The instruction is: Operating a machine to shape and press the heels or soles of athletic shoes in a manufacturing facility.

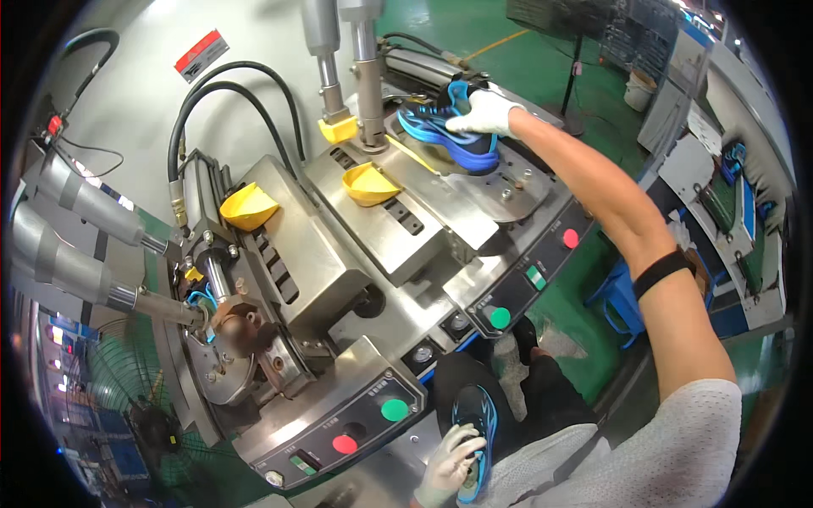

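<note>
My right hand (pixel 483 114), in a white glove, grips a black and blue running shoe (pixel 449 135) near its collar. That shoe has a thick bright blue sole and is over the right-hand station of a metal press machine (pixel 373 229); whether it rests there I cannot tell. Low in the view, my left hand (pixel 453 466), also gloved, is closed over a second dark shoe with blue edging (pixel 478 415), held toe forward by my lap. Yellow cupped pads (pixel 370 184) are mounted on the machine between the stations, left of the first shoe.
Green and red buttons line the front panels (pixel 343 419). Metal cylinders (pixel 72 254) and black hoses (pixel 241 76) rise at the left and back. A rack with shoes (pixel 732 195) stands at the right, near a blue stool (pixel 616 296). A large fan (pixel 152 415) stands lower left.
</note>
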The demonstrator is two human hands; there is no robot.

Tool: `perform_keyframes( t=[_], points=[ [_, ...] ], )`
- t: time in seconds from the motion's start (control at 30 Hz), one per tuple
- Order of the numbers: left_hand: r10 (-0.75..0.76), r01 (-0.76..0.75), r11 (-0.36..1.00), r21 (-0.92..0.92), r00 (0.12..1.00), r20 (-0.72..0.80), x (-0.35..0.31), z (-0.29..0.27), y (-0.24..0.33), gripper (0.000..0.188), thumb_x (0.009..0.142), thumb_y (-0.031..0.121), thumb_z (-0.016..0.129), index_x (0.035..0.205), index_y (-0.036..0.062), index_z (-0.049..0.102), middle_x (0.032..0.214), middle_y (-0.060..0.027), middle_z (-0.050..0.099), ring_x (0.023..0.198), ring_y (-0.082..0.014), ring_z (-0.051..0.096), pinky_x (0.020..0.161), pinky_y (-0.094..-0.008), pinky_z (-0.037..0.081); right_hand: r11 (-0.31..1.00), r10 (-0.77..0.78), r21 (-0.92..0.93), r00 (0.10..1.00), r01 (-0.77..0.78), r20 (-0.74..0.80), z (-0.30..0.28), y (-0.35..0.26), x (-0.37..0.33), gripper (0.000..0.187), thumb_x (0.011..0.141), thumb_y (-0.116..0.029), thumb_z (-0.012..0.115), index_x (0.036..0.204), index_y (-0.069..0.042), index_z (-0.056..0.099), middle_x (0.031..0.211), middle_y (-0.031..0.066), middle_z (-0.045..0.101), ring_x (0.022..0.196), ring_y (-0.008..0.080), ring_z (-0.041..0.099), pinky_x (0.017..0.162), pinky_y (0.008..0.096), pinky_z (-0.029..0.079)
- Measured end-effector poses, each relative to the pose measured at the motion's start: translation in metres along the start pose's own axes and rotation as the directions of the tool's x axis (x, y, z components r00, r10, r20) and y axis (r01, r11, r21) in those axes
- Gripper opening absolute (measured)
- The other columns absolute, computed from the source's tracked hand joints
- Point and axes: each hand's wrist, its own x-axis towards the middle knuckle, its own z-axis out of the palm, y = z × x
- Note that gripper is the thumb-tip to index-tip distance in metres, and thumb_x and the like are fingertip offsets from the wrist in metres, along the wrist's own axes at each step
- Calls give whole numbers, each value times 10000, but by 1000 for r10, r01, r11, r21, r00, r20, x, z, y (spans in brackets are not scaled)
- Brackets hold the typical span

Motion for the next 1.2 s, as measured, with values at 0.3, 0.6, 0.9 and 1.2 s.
perform_keyframes(
  t=[0.3, 0.6, 0.9, 1.2],
  points=[
    [-138, 134, 965, -227, 990, -3, -1, -14, 1, 317, 895, 57, 634, 1197, 65, 729, 1299, -171, 655, 1336, -380, 564, 1226, -512, 326, 980, -137, -181, 939, 82, -317, 110, 5, 66, 402, 974, -428, 675, 1293, -185, 660, 1098, 226, 742, 1002, 423, 711, 900, 498, 557],
    [-20, 27, 988, -153, 999, 49, 1, -9, -18, 443, 838, 78, 635, 1274, 37, 705, 1276, -184, 627, 1256, -401, 575, 1121, -490, 415, 901, -430, -49, 871, 431, -238, 74, -30, -73, 922, 936, -438, 683, 1579, 84, 277, 1548, 332, 427, 1430, 447, 457, 1168, 439, 399],
    [18, -21, 997, -68, 999, -44, -1, 17, -13, 382, 860, 37, 676, 1240, 31, 717, 1282, -190, 685, 1250, -348, 634, 1156, -473, 427, 841, -536, -132, 840, 524, -82, 225, 17, -267, 997, 897, -477, 730, 1591, 69, 267, 1665, 325, 212, 1548, 549, 170, 1273, 604, 168],
    [-7, -11, 999, -47, 929, -369, 63, 76, 58, 237, 922, 34, 680, 1152, 35, 738, 1135, -147, 680, 1129, -322, 645, 1058, -414, 482, 759, -378, 557, 925, 337, -44, 169, 93, -485, 1046, 865, -208, 758, 1660, 21, 117, 1717, 248, 161, 1613, 352, 154, 1301, 437, 174]
  ],
)
